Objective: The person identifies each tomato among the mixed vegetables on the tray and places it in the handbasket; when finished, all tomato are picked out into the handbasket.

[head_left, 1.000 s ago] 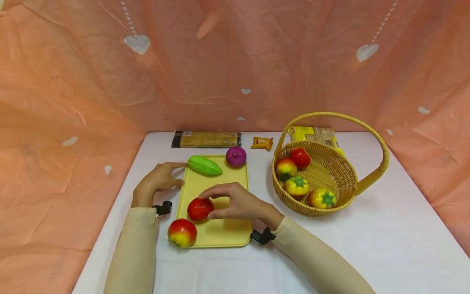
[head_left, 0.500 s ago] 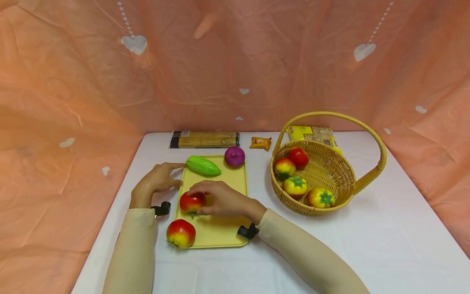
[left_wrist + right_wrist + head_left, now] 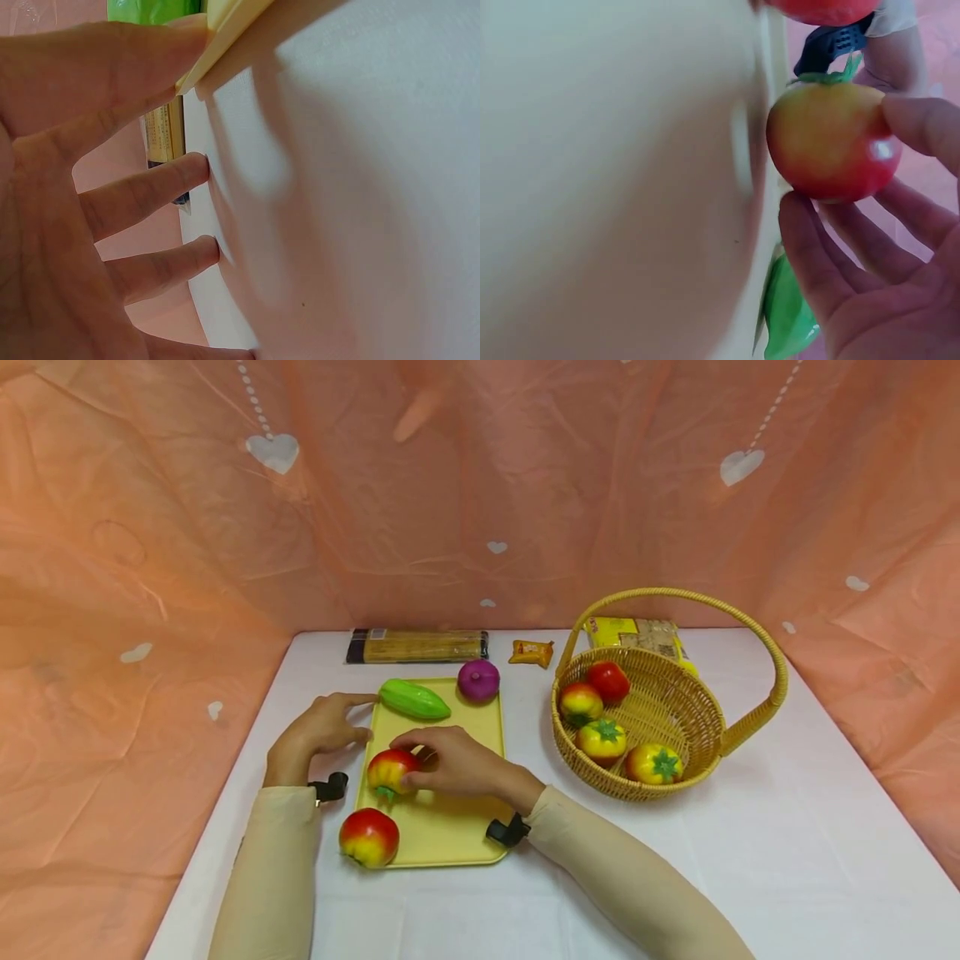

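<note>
My right hand pinches a red-and-yellow toy tomato between thumb and fingers over the left side of a yellow tray. Its green leafy top points toward the near side. A second toy tomato sits at the tray's near left corner. At the tray's left edge rests my left hand, its thumb against the rim and the other fingers spread straight, tips on the white tablecloth, as the left wrist view shows. A green ridged toy vegetable lies at the tray's far left.
A purple toy onion sits at the tray's far right corner. To the right stands a wicker basket with a tall handle and several toy tomatoes inside. Behind lie a pack of noodles, an orange-wrapped snack and a yellow bag.
My right hand has moved left and turned the tomato, bringing its yellow side and green top toward the near side. The left hand has stayed at the tray's edge.
</note>
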The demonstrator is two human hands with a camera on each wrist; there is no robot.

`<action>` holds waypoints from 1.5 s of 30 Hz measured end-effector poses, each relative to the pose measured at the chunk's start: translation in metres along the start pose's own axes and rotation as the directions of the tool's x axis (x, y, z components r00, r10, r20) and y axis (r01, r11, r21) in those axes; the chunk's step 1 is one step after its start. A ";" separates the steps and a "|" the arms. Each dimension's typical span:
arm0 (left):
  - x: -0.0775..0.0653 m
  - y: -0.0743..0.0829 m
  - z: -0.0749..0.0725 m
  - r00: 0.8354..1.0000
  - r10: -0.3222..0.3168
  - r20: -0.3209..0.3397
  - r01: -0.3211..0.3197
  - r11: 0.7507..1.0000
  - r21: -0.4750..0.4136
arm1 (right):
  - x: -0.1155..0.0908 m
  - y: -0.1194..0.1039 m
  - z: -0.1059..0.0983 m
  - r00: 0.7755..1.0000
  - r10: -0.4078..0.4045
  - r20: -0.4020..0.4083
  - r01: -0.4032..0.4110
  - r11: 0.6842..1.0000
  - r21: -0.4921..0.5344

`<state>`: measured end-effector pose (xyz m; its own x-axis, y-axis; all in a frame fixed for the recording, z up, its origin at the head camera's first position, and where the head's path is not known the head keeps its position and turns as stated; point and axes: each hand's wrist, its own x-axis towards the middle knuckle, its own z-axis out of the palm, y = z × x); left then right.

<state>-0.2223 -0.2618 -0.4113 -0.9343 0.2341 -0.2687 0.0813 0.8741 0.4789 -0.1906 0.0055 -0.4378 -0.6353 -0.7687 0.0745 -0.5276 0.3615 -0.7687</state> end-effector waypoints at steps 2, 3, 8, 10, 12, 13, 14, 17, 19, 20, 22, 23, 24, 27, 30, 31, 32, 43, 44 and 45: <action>0.000 0.000 0.000 1.000 -0.008 0.001 0.008 1.000 -0.003 | -0.004 0.001 -0.002 1.000 0.016 0.003 -0.016 0.999 0.034; 0.000 0.000 0.000 1.000 -0.011 0.003 0.011 1.000 -0.004 | -0.006 0.001 -0.003 1.000 0.024 0.002 -0.024 0.999 0.045; -0.001 0.000 0.000 1.000 -0.013 0.004 0.013 1.000 -0.007 | -0.016 0.003 -0.009 0.998 0.064 -0.019 -0.061 0.992 0.106; -0.001 -0.001 0.001 1.000 -0.005 0.003 0.005 1.000 -0.007 | -0.021 0.004 -0.012 0.996 0.081 -0.029 -0.076 0.987 0.142; -0.001 -0.001 0.002 1.000 -0.004 0.002 0.004 1.000 -0.008 | -0.028 0.005 -0.016 0.995 0.093 -0.038 -0.086 0.981 0.173; -0.001 -0.001 0.002 1.000 -0.001 0.003 0.001 1.000 -0.005 | -0.032 0.005 -0.018 0.994 0.098 -0.044 -0.088 0.978 0.190; -0.001 -0.001 0.002 1.000 -0.003 0.003 0.003 1.000 -0.008 | -0.036 0.005 -0.021 0.994 0.102 -0.049 -0.090 0.975 0.203; 0.000 0.000 0.003 1.000 -0.008 0.000 0.008 1.000 -0.008 | -0.053 0.006 -0.033 0.993 0.105 -0.059 -0.089 0.969 0.231; 0.001 0.001 0.003 1.000 -0.007 -0.001 0.007 1.000 -0.002 | -0.067 0.006 -0.043 0.992 0.110 -0.060 -0.091 0.963 0.253; 0.001 0.001 0.004 1.000 -0.011 -0.001 0.011 1.000 -0.006 | -0.075 0.006 -0.050 0.992 0.115 -0.058 -0.096 0.959 0.266; 0.002 0.001 0.004 1.000 -0.011 0.000 0.011 1.000 -0.007 | -0.092 0.005 -0.063 0.990 0.126 -0.065 -0.103 0.952 0.287; 0.002 0.001 0.004 1.000 -0.010 0.000 0.010 1.000 -0.007 | -0.102 0.005 -0.070 0.988 0.133 -0.073 -0.106 0.949 0.296; 0.001 0.001 0.003 1.000 -0.010 0.000 0.010 1.000 -0.010 | -0.112 0.005 -0.076 0.986 0.145 -0.084 -0.113 0.945 0.308; 0.001 0.002 0.002 1.000 0.014 -0.008 -0.014 1.000 -0.007 | -0.143 0.008 -0.096 0.974 0.179 -0.138 -0.130 0.942 0.311; 0.001 0.001 0.002 0.999 0.037 -0.026 -0.037 0.999 -0.003 | -0.173 0.015 -0.113 0.954 0.233 -0.190 -0.165 0.934 0.315; 0.001 0.001 0.002 0.999 0.045 -0.030 -0.045 0.999 0.000 | -0.182 0.017 -0.118 0.947 0.244 -0.207 -0.173 0.935 0.311; 0.002 0.001 0.002 0.998 0.053 -0.033 -0.053 0.999 0.004 | -0.191 0.020 -0.123 0.941 0.255 -0.221 -0.179 0.933 0.313; 0.000 0.000 0.002 0.999 0.044 -0.026 -0.044 0.999 -0.015 | -0.251 0.031 -0.156 0.903 0.319 -0.289 -0.267 0.941 0.207; 0.000 -0.001 0.002 0.999 0.045 -0.026 -0.045 0.999 -0.015 | -0.253 0.032 -0.157 0.899 0.331 -0.288 -0.284 0.939 0.194; -0.001 0.000 0.002 0.999 0.043 -0.024 -0.043 0.999 -0.015 | -0.253 0.032 -0.158 0.898 0.332 -0.287 -0.290 0.940 0.180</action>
<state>-0.2213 -0.2617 -0.4127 -0.9380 0.2610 -0.2282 0.1160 0.8566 0.5027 -0.1354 0.2949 -0.3812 -0.9081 -0.4188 -0.0061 -0.2099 0.4676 -0.8587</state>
